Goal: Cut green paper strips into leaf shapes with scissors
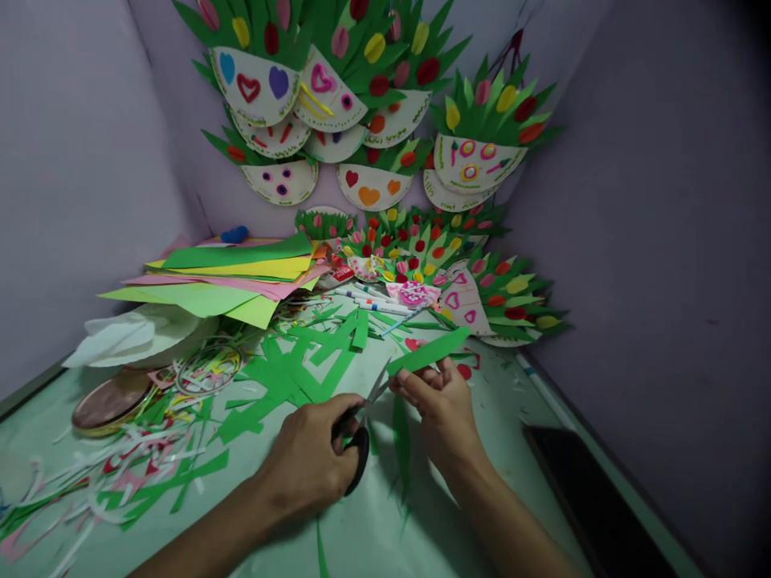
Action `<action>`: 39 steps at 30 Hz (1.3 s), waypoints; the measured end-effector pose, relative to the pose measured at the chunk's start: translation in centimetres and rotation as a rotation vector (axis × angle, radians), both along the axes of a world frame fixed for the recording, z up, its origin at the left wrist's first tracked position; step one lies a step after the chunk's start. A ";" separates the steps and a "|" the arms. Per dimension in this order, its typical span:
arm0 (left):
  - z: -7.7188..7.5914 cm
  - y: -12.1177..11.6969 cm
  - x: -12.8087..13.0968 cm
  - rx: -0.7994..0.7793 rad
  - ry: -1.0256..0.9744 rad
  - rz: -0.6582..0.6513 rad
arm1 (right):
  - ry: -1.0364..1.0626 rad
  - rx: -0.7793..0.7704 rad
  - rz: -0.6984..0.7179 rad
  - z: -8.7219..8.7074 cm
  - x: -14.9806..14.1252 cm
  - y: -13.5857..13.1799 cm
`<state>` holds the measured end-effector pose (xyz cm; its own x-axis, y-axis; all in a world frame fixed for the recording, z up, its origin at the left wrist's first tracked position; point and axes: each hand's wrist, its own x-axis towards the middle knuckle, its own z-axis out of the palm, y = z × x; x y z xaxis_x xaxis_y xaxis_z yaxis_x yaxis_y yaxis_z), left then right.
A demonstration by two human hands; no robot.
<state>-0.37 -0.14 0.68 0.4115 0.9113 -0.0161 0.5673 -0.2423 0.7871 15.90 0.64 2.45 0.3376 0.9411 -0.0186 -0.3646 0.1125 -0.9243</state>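
My left hand [313, 457] is closed round the black handles of a pair of scissors [360, 460]. The blades point up and to the right, parted at the near end of a green paper strip [430, 352]. That strip is pinched between the thumb and fingers of my right hand [438, 401], and it slants up to the right. Beneath the hands, a pointed green paper leaf [401, 441] lies on the table. Left of the blades are several green paper offcuts [289, 365] in a loose heap.
Coloured paper sheets [234, 273] are stacked at the back left, near a round tin lid [113, 401] and paper scraps [138, 466]. Marker pens [379, 303] lie behind the hands. Paper-plate flower crafts [475, 160] cover the back wall. A dark phone-like slab [590, 498] is at right.
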 end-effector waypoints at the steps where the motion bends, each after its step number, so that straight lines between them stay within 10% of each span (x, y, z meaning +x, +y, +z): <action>1: 0.2 0.0 0.0 0.027 0.041 -0.013 | -0.002 0.003 0.021 0.0 -0.2 -0.1; 39: 0.6 0.4 -0.3 0.030 0.055 -0.039 | 0.007 0.044 0.059 -0.5 -1.0 -0.6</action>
<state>-0.62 0.22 1.27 0.4457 0.8951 -0.0123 0.5993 -0.2882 0.7469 14.88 0.07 1.99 0.2819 0.9592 0.0208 -0.3779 0.1309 -0.9166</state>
